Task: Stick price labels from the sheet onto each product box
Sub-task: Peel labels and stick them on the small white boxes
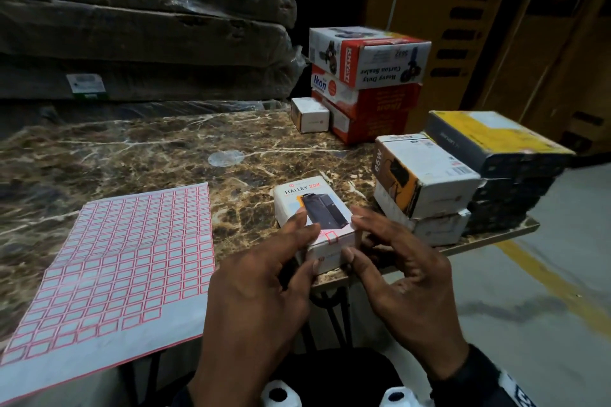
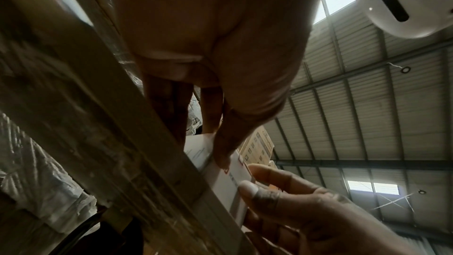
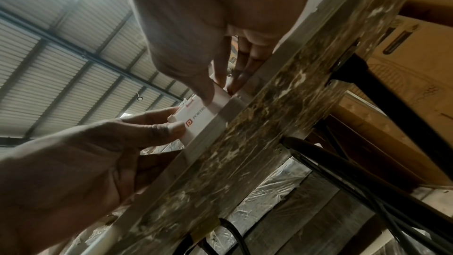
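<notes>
Label (image 1: 331,236), perhaps partly finger-covered.

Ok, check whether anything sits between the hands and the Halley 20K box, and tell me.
Nothing visible does. The left hand and right hand already touch the Halley 20K box at the table's near edge, flanking a red-bordered label on its near top edge. The label sheet lies apart to the left.

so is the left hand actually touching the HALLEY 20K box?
Touching. In the right wrist view the left hand has its thumb tip pressed on the HALLEY 20K box; the head view shows its fingers on the box top.
</notes>
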A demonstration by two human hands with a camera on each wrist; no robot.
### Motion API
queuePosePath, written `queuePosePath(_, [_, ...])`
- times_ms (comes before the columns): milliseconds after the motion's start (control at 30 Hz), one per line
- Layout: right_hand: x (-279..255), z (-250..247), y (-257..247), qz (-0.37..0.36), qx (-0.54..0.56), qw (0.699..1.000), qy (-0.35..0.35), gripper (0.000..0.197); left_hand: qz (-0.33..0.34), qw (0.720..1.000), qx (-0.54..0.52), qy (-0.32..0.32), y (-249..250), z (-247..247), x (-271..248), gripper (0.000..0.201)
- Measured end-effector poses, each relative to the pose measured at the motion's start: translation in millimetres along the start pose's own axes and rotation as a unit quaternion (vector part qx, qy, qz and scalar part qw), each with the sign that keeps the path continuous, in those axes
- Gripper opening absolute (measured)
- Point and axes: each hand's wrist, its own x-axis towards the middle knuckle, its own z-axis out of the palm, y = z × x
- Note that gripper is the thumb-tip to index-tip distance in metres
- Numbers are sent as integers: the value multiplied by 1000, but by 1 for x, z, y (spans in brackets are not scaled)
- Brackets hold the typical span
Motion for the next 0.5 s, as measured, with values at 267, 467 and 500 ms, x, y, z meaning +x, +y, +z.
queuePosePath(267, [0, -16, -25, 2, -18, 1000, 25, 45, 20, 999, -25, 22, 18, -5, 2, 49])
queuePosePath(467, [3, -24, -36, 9, -28, 1000, 6, 49, 34, 998, 28, 42, 27, -6, 6, 41])
queuePosePath(500, [3, -25, -36, 16, -31, 999, 4, 50, 29, 998, 39, 37, 29, -4, 6, 41])
